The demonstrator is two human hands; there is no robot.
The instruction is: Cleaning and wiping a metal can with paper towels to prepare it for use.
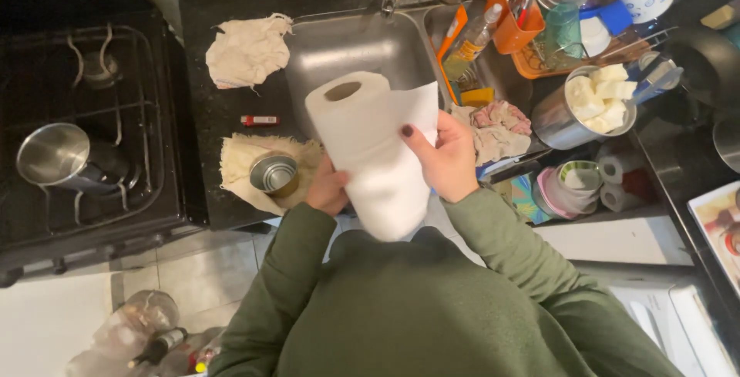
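Right now both hands hold a white paper towel roll [368, 153] above the steel sink [351, 45]. The right hand [443, 157] pinches its loose sheet, thumb on top; the left hand [327, 188] grips the roll's lower side. Just beside the left hand an open tin can [274, 173] stands on a cream cloth [239, 163].

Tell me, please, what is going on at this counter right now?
A person in a green top stands at the sink holding a paper towel roll upright. The right hand grips a loose sheet at the roll's side, and the left hand supports the roll from below. An open tin can sits on a cloth beside the sink, and a steel pot rests on the stove.
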